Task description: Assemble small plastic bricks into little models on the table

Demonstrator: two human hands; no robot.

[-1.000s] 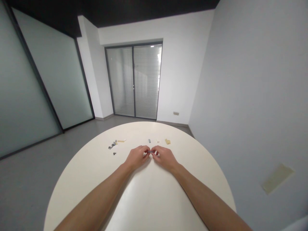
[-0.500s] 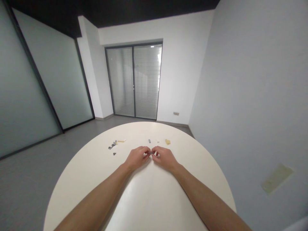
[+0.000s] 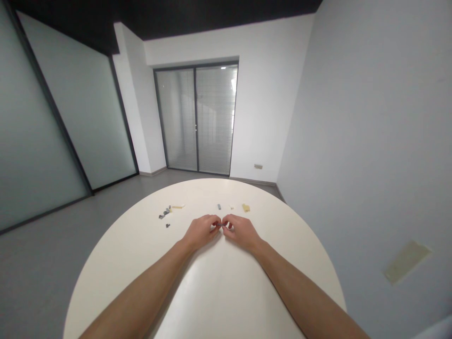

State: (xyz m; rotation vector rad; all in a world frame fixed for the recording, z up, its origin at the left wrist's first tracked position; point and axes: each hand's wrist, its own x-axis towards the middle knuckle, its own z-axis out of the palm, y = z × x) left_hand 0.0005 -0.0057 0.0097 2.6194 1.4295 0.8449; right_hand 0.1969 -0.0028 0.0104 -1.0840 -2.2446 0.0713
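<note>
Both hands pinching: left hand point(image 3: 202, 231) and right hand point(image 3: 243, 230) meet fingertip to fingertip on a dark piece point(image 3: 221, 225), over the bench point(image 3: 226, 292), nearer its far edge than its near side. Fingers hide most of it; exact shape unclear, can't tell if it touches the bench.

Handling, my read: light, stiff, probably smooth plastic. Easy to drop, thin parts might snap. Take it by its ends, thumb and forefinger, light squeeze.

Toward the far edge, beyond the hands: grey block point(image 3: 219, 206), white bit point(image 3: 231, 207), yellow piece point(image 3: 246, 207). Toward the far left edge: dark pile point(image 3: 165, 213), yellow strip point(image 3: 177, 207), lone dark bit point(image 3: 167, 226).
</note>
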